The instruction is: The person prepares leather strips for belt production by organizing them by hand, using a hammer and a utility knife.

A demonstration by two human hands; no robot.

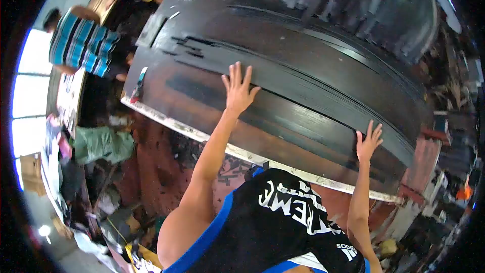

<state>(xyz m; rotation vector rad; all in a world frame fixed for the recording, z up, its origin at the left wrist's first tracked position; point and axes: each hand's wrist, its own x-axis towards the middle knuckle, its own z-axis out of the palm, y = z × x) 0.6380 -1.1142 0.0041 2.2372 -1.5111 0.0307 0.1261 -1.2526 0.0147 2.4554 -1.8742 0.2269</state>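
Head view: both hands are spread wide, holding nothing, palms down along the near edge of the dark strips on the table. The wide spacing probably keeps the long bundle flat and even. It runs from beyond the left hand on the left to past the right hand, mostly on their far side. A tool lies near the left edge, perhaps kept within reach.

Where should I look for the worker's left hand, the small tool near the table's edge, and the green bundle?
Left hand [238, 94]: head view, on the back of the hand.
Small tool [138, 87]: head view, middle of its length.
Green bundle [103, 144]: head view, middle of its crumpled surface.
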